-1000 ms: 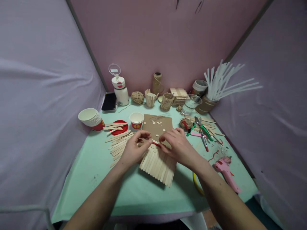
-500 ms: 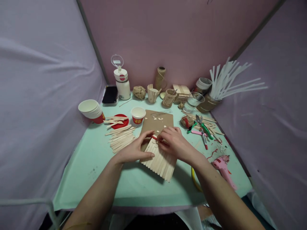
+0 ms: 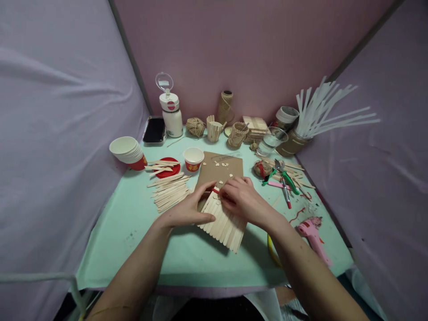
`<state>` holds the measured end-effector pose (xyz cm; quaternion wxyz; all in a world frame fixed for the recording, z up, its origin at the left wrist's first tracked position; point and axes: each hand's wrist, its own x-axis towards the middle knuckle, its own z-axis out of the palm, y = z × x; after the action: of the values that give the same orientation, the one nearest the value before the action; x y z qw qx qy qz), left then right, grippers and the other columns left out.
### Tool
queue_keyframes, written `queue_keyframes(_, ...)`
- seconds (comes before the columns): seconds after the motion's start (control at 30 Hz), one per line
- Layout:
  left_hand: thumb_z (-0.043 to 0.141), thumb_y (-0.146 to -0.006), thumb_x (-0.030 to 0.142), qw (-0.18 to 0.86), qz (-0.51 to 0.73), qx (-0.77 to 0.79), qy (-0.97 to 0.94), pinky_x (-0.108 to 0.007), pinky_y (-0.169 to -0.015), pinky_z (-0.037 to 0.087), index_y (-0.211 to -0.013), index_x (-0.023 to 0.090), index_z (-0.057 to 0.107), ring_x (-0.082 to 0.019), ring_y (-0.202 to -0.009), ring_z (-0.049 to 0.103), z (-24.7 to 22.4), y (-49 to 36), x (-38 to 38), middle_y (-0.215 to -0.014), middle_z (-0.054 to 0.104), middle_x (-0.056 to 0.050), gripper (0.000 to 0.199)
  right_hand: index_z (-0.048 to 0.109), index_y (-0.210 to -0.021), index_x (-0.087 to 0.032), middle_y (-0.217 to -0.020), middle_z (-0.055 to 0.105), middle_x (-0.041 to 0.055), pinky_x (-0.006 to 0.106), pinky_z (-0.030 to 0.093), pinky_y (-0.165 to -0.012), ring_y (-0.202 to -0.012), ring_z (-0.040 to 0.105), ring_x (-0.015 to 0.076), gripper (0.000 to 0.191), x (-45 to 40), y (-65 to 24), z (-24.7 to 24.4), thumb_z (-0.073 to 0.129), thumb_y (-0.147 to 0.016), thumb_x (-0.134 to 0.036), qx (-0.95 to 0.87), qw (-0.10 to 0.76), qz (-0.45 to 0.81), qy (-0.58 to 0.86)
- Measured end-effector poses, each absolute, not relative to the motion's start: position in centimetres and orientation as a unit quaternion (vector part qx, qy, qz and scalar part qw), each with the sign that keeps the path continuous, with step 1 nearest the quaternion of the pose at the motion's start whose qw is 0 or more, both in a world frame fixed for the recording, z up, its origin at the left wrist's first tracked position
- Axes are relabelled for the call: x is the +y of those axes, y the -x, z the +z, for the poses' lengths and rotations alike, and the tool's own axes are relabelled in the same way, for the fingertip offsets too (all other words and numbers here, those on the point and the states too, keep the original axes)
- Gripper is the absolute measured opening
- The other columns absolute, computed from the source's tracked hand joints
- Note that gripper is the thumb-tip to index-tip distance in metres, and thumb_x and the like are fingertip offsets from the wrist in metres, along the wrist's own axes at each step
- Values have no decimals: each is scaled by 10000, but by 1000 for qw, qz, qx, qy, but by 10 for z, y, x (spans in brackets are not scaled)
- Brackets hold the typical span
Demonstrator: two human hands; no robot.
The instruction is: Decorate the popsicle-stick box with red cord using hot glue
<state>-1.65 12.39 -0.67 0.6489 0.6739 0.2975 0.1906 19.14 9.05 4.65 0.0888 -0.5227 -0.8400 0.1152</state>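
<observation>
The fan-shaped panel of pale flat wooden sticks (image 3: 225,227) lies at the centre near part of the pale green table (image 3: 133,263), overlapping a brown cardboard sheet (image 3: 214,171) on its far side. A short red strip (image 3: 216,190) crosses the panel's narrow far end. The person's left hand (image 3: 192,206) is at the panel's left edge, thumb spread wide from the fingers, the thumb over the sticks and the fingertips beside the red strip. The right hand (image 3: 239,196) has its fingers curled and bunched at the strip's right end; whether they pinch it cannot be told. Small pale wooden pieces (image 3: 217,164) are scattered on the cardboard. To the left lie loose wooden sticks (image 3: 170,194), with a white-and-red paper cup (image 3: 193,160) beyond them. To the right are green-handled pliers (image 3: 289,180) and, nearer, a pink glue gun (image 3: 312,236).
</observation>
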Motion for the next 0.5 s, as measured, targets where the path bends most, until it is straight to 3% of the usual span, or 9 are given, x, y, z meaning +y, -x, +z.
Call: queue_keyframes(0.5, 766, -698, 184, 644, 197, 285, -682, -461, -1166, 286, -1497, 257, 258, -308, -1418, 340, -10, 18, 125, -1545, 334, -119, 950, 634, -869, -178, -874, 654, 31, 326, 283, -808, -894, 549, 185, 54, 90, -193, 42, 588, -877, -150, -841, 98, 109, 521)
